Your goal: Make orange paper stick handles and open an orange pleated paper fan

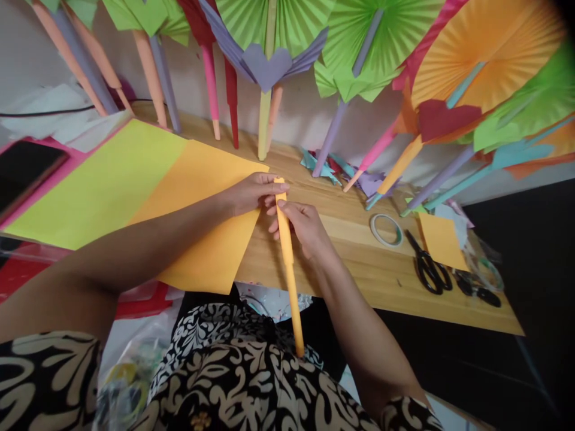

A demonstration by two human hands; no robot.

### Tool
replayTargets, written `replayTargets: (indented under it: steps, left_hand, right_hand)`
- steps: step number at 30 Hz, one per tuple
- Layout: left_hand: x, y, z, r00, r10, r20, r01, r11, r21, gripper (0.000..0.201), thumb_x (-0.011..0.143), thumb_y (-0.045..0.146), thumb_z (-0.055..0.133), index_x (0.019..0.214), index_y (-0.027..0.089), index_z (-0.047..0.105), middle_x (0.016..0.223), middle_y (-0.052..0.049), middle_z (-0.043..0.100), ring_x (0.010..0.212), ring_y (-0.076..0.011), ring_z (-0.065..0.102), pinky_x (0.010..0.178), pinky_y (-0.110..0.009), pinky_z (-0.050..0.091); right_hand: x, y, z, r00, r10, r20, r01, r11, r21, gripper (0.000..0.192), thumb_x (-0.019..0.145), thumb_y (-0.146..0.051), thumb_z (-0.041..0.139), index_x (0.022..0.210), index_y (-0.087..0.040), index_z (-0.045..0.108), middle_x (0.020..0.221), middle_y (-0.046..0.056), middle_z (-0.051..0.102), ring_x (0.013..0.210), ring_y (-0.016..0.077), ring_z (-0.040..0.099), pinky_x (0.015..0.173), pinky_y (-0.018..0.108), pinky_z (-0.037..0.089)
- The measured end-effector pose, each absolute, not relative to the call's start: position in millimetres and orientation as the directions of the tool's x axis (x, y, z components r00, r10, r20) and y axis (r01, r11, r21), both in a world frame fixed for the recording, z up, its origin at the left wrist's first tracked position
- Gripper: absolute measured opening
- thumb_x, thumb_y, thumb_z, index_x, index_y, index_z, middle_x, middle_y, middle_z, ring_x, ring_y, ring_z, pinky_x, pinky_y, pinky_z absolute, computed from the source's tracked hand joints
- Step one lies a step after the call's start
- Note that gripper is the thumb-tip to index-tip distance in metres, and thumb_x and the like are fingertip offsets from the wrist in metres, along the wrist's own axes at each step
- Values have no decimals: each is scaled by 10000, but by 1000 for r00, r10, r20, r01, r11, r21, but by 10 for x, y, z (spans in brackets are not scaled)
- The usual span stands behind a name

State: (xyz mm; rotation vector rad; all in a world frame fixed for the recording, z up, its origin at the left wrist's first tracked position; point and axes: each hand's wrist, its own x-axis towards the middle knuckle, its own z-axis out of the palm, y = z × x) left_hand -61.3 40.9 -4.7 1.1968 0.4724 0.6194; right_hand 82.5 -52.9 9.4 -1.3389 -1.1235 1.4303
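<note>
At the far left a dark flat thing (pixel 27 170) on a pink surface is cut off by the frame edge and too dim to name. Beside it a yellow sheet (pixel 99 185) lies on the wooden table (pixel 359 251), partly covered by an orange sheet (pixel 202 215) whose near corner hangs past the table edge. The left hand (pixel 251 193) reaches in from the lower left with the forearm stretched long and low across the orange sheet, its fingertips pinched on the top end of an orange paper tube (pixel 287 263). The tube runs from above the table edge, between both hands, down toward the lap, where its lower end meets the patterned cloth. The right hand (pixel 302 226) comes up from the lower right, fingers curled round the tube just below the left hand; its palm side is hidden. Further right lie a tape roll (pixel 386 230), black scissors (pixel 429 268) and a small orange piece (pixel 442 241); things in the clear bag past them are blurred. Paper fans (pixel 381 42) lean against the wall, tops cut off.
</note>
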Motion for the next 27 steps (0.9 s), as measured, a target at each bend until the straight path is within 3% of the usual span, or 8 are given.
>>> replayTargets:
  steps: [9, 20, 27]
  left_hand:
    - [-625, 509, -85, 637, 771, 22, -334, 250, 909, 381, 959, 191, 624, 586, 126, 577, 468, 42, 434, 446, -45, 431, 517, -157, 402]
    - [-604, 501, 32, 553, 833, -32, -360, 273, 892, 441, 979, 144, 576, 540, 130, 542, 414, 50, 398, 398, -46, 406, 493, -157, 387]
    - [-589, 495, 43, 514, 856, -53, -379, 282, 881, 444, 994, 88, 502, 553, 133, 539, 399, 57, 366, 391, -55, 382, 467, -161, 360]
  right_hand:
    - [969, -850, 18, -128, 954, -270, -40, -277, -960, 356, 864, -499, 666, 871, -157, 765, 605, 11, 713, 453, 94, 599, 480, 219, 441]
    - [1081, -1181, -57, -108, 920, -377, -135, -389, -911, 332, 800, -458, 739, 954, -165, 771, 627, 0, 703, 481, 91, 585, 480, 222, 456]
    - [1061, -1184, -56, -41, 930, -365, -129, -368, -921, 468, 824, -533, 690, 1088, -154, 760, 596, -2, 682, 452, 94, 564, 438, 210, 431]
